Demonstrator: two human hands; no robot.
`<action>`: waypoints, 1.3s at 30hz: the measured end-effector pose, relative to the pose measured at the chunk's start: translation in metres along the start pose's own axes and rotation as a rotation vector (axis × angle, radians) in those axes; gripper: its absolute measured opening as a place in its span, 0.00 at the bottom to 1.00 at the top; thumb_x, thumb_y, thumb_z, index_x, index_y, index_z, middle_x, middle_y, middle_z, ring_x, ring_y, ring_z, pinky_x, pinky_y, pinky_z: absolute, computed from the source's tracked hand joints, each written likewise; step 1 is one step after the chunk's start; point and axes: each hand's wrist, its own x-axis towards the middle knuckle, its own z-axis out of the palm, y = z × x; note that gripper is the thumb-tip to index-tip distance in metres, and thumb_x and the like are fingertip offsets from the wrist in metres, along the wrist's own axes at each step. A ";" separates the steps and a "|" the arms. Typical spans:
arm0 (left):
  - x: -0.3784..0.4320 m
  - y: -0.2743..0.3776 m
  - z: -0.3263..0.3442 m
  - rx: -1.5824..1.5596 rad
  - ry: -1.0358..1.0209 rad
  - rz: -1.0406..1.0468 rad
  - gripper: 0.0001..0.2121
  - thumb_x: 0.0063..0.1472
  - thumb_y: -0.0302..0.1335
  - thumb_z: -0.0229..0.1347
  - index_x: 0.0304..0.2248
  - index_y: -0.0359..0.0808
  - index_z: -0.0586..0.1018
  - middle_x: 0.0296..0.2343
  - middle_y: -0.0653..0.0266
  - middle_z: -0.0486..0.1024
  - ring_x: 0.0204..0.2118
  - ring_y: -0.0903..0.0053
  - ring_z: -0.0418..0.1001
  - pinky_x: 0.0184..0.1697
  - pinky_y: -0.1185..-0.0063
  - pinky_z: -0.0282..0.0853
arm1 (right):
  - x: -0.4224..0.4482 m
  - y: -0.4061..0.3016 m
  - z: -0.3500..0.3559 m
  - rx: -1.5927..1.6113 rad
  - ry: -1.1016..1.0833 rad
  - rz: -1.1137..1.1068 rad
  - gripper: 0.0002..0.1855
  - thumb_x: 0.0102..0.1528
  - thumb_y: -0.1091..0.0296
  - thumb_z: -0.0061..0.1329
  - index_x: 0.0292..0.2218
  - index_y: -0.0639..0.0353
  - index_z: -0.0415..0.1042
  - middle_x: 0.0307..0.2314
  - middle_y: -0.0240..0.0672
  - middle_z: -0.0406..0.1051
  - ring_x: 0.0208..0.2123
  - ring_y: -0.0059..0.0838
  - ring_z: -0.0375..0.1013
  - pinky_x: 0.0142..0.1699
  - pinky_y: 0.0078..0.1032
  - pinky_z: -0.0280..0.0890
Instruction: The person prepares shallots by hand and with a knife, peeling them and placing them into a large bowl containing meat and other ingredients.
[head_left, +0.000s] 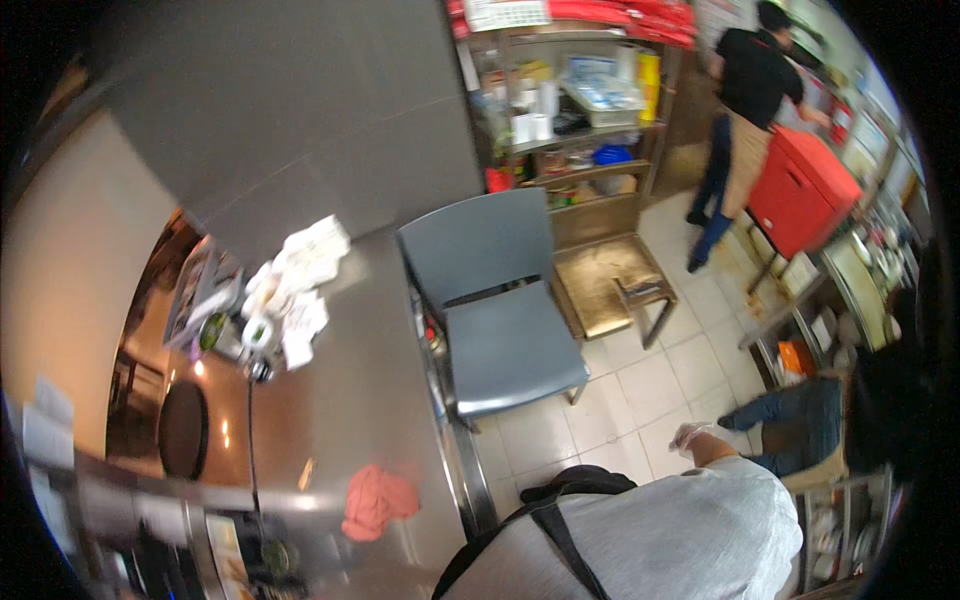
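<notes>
At the lower right, my right hand (688, 437) wears a clear plastic glove and hangs over the tiled floor, in front of my grey sleeve and black apron. It is small and blurred, so its finger pose and any held item cannot be told. My left hand is out of view. Left of my body, a crumpled pink cloth (380, 502) lies on the stainless steel counter (360, 390). A small light brown item (306, 474) lies near it. White crumpled papers or cloths (311, 255) are heaped farther back beside a grey tray (187, 292).
A grey plastic chair (514, 345) stands against the counter, beside a low metal stand (600, 277). Behind are shelves (585, 161) of supplies. One person (757, 82) stands by a red box (802, 191); another person's legs (795, 424) show at right, near a shelving rack (832, 525).
</notes>
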 end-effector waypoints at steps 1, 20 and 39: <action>-0.005 0.026 0.009 -0.024 -0.039 0.028 0.24 0.65 0.40 0.47 0.53 0.30 0.70 0.51 0.53 0.70 0.52 0.67 0.69 0.57 0.73 0.61 | -0.002 0.021 0.017 -0.025 0.018 -0.002 0.23 0.41 0.46 0.61 0.37 0.48 0.81 0.37 0.40 0.78 0.39 0.37 0.77 0.44 0.35 0.70; -0.105 0.327 0.125 -0.385 -0.433 0.494 0.20 0.63 0.36 0.49 0.49 0.29 0.73 0.47 0.52 0.72 0.49 0.67 0.71 0.53 0.73 0.64 | -0.035 -0.105 -0.105 0.687 0.269 -0.385 0.21 0.54 0.59 0.51 0.48 0.54 0.74 0.44 0.42 0.75 0.47 0.38 0.73 0.53 0.33 0.65; -0.152 0.316 0.056 -0.404 -0.424 0.484 0.17 0.61 0.32 0.50 0.46 0.28 0.75 0.43 0.52 0.74 0.45 0.67 0.72 0.50 0.74 0.66 | -0.080 0.005 0.096 0.469 -0.013 0.266 0.24 0.49 0.48 0.56 0.46 0.46 0.77 0.44 0.34 0.76 0.46 0.38 0.73 0.49 0.40 0.66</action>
